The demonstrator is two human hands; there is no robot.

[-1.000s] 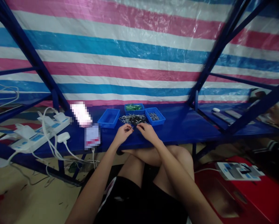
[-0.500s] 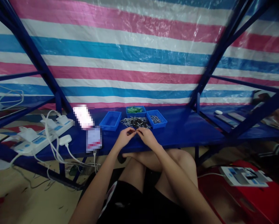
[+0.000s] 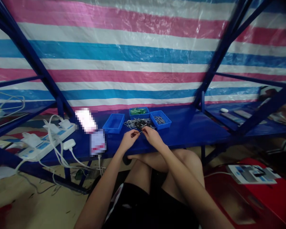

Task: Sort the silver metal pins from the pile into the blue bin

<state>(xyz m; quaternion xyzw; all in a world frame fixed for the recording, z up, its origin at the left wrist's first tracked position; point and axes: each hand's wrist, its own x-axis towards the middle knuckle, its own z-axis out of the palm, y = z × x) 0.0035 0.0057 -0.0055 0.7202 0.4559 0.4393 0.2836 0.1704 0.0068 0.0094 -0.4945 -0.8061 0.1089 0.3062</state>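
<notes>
My left hand (image 3: pixel 130 140) and my right hand (image 3: pixel 153 136) are close together above the front edge of the blue table (image 3: pixel 186 127). Both have fingertips pinched, facing each other. Between them shows a thin, small piece, too small to make out. Just beyond the fingers lies a heap of thin silvery metal pins (image 3: pixel 133 122), mixed with small black pieces (image 3: pixel 143 124). A blue tray (image 3: pixel 168 125) right of the heap holds more silvery pins. Behind it, another blue tray (image 3: pixel 131 117) contains green pieces (image 3: pixel 138 111). A third blue tray (image 3: pixel 114 124) stands left of the heap.
Two blurred-out devices, a bright one (image 3: pixel 86 120) and a bluish one (image 3: pixel 98 142), lie at left. A white power strip (image 3: pixel 47 140) with cables (image 3: pixel 57 149) is farther left. Blue metal posts (image 3: pixel 214 66) frame the table. A red stool-like object (image 3: pixel 260 197) is at lower right.
My right hand has moved slightly up and away from my left, opening a small gap between the fingertips. The view has shifted a little.
</notes>
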